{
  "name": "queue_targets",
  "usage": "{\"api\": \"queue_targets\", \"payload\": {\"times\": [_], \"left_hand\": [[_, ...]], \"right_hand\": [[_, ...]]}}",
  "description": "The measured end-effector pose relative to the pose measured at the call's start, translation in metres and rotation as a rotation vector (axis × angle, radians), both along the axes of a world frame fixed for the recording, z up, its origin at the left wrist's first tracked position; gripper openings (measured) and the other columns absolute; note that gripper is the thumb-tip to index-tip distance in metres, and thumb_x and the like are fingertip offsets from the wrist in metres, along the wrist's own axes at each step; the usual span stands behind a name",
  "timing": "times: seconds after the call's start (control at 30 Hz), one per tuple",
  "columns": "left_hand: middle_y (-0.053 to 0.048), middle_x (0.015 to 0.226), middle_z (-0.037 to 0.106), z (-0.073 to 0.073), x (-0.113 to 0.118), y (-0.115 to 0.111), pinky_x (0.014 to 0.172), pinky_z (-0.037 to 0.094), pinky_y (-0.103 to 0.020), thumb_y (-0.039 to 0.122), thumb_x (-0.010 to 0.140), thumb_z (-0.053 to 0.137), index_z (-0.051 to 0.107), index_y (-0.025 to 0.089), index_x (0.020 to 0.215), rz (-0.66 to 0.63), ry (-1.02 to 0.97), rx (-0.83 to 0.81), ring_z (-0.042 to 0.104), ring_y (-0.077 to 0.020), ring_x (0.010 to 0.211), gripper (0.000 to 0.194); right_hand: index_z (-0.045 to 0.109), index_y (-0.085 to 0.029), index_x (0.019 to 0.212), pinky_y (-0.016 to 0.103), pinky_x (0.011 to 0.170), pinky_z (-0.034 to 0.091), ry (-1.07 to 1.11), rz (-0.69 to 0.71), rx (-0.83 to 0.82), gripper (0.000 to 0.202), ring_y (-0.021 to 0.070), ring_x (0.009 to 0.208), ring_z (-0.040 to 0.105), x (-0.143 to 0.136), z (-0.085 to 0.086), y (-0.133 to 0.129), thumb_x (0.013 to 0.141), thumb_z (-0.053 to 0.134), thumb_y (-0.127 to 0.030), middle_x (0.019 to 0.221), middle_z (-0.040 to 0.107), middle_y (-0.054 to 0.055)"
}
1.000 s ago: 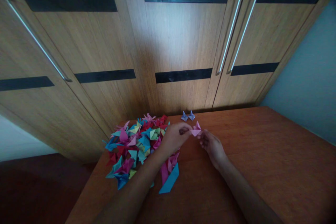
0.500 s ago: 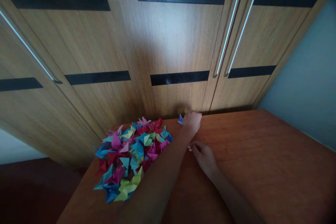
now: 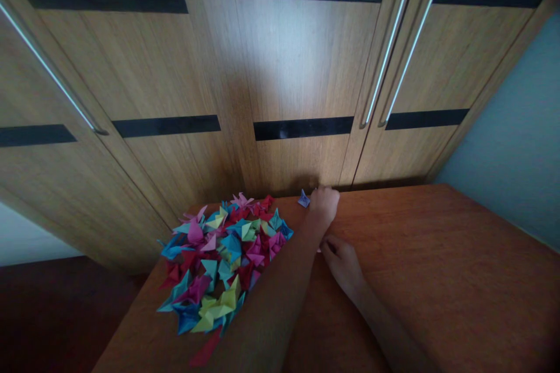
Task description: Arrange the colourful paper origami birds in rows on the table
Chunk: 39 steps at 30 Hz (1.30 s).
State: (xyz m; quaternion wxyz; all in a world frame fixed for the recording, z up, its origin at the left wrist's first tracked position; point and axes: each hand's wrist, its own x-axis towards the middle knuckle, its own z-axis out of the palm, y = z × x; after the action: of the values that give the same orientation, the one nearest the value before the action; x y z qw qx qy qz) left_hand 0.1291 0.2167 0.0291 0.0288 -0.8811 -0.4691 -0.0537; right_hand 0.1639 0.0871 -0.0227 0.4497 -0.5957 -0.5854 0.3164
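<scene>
My left hand (image 3: pixel 324 204) is curled closed near the table's back edge, its forearm crossing past the pile of origami. Its fingertips face away, so whatever they may hold is hidden. Just left of it lies a small purple folded-paper piece (image 3: pixel 303 199). Closer to me, my right hand (image 3: pixel 343 261) has thumb and fingers pinched together beside the left wrist. A pale pink bit of paper shows at its fingertips, mostly covered by the left forearm. Folded paper cranes (image 3: pixel 231 247) in blue, red, pink, yellow and green lie heaped on the left of the table.
The brown wooden table (image 3: pixel 437 256) meets a wooden wardrobe (image 3: pixel 301 58) with black strips and metal handles (image 3: pixel 387 49) along its back. A pale wall (image 3: pixel 511 128) stands on the right. A red paper piece (image 3: pixel 205 349) lies at the pile's near end.
The view has shifted slightly. Less of the pink paper shows at my right fingertips. More of the red paper near my left forearm is visible. Both hands keep nearly the same pose.
</scene>
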Motion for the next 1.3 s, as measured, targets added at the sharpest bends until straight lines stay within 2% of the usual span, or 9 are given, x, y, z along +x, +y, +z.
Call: {"api": "queue_targets", "payload": {"times": [0.2, 0.3, 0.47, 0.8, 0.93, 1.03, 1.17, 1.3], "left_hand": [[-0.007, 0.107, 0.062, 0.000, 0.001, 0.000, 0.081, 0.052, -0.039, 0.026, 0.090, 0.056, 0.061, 0.013, 0.104, 0.006, 0.013, -0.016, 0.060, -0.0196, 0.097, 0.020], [-0.008, 0.103, 0.064, 0.002, 0.001, 0.000, 0.080, 0.052, -0.037, 0.018, 0.091, 0.051, 0.063, 0.012, 0.100, 0.005, -0.004, -0.014, 0.060, -0.0207, 0.098, 0.016], [-0.014, 0.098, 0.065, 0.005, 0.000, -0.002, 0.078, 0.052, -0.031, 0.003, 0.087, 0.045, 0.068, 0.012, 0.097, 0.000, -0.057, -0.013, 0.061, -0.0230, 0.098, 0.026], [-0.011, 0.101, 0.066, 0.017, -0.015, -0.008, 0.082, 0.049, -0.031, 0.020, 0.090, 0.048, 0.069, 0.019, 0.100, 0.020, -0.163, -0.019, 0.060, -0.0223, 0.098, 0.023], [-0.010, 0.101, 0.066, 0.031, -0.036, -0.008, 0.081, 0.049, -0.030, 0.020, 0.089, 0.048, 0.069, 0.021, 0.098, 0.044, -0.191, -0.017, 0.061, -0.0213, 0.096, 0.023], [-0.011, 0.100, 0.066, 0.046, -0.062, -0.018, 0.084, 0.048, -0.031, 0.020, 0.087, 0.051, 0.068, 0.019, 0.097, 0.072, -0.194, -0.015, 0.060, -0.0224, 0.097, 0.021], [-0.010, 0.098, 0.067, 0.064, -0.106, -0.052, 0.085, 0.046, -0.034, 0.026, 0.086, 0.052, 0.067, 0.021, 0.096, 0.085, -0.182, -0.015, 0.061, -0.0237, 0.096, 0.019], [-0.008, 0.096, 0.068, 0.072, -0.153, -0.100, 0.083, 0.046, -0.035, 0.026, 0.083, 0.057, 0.065, 0.023, 0.099, 0.093, -0.133, -0.052, 0.062, -0.0252, 0.094, 0.019]], "right_hand": [[0.064, -0.021, 0.068, 0.029, 0.067, 0.042, -0.018, -0.011, 0.002, 0.026, 0.0205, 0.072, 0.062, -0.001, 0.003, -0.001, 0.081, 0.043, -0.030, 0.075, 0.068, 0.005], [0.063, -0.021, 0.067, 0.028, 0.065, 0.042, -0.020, -0.015, -0.004, 0.026, 0.0204, 0.071, 0.061, -0.001, 0.003, -0.001, 0.082, 0.044, -0.031, 0.074, 0.068, 0.005], [0.061, -0.021, 0.067, 0.028, 0.064, 0.041, -0.027, -0.019, 0.006, 0.025, 0.0200, 0.071, 0.061, 0.000, 0.000, 0.000, 0.082, 0.044, -0.030, 0.074, 0.067, 0.004], [0.065, -0.022, 0.072, 0.029, 0.072, 0.044, 0.014, 0.008, 0.009, 0.026, 0.0202, 0.077, 0.062, 0.000, 0.000, 0.001, 0.081, 0.043, -0.032, 0.078, 0.069, 0.004], [0.065, -0.022, 0.074, 0.030, 0.074, 0.044, 0.021, 0.003, 0.012, 0.025, 0.0198, 0.076, 0.062, 0.000, -0.002, 0.002, 0.082, 0.044, -0.031, 0.076, 0.068, 0.003], [0.065, -0.022, 0.074, 0.030, 0.073, 0.044, 0.013, 0.007, 0.022, 0.025, 0.0200, 0.076, 0.062, 0.000, -0.003, 0.002, 0.082, 0.044, -0.033, 0.076, 0.068, 0.004], [0.066, -0.023, 0.073, 0.030, 0.071, 0.044, -0.049, 0.023, 0.034, 0.026, 0.0204, 0.076, 0.061, -0.001, -0.002, 0.000, 0.083, 0.044, -0.033, 0.078, 0.068, 0.004], [0.067, -0.023, 0.073, 0.030, 0.070, 0.042, -0.136, 0.068, 0.050, 0.023, 0.0205, 0.075, 0.060, -0.005, 0.004, -0.007, 0.081, 0.047, -0.032, 0.079, 0.068, 0.004]]}}
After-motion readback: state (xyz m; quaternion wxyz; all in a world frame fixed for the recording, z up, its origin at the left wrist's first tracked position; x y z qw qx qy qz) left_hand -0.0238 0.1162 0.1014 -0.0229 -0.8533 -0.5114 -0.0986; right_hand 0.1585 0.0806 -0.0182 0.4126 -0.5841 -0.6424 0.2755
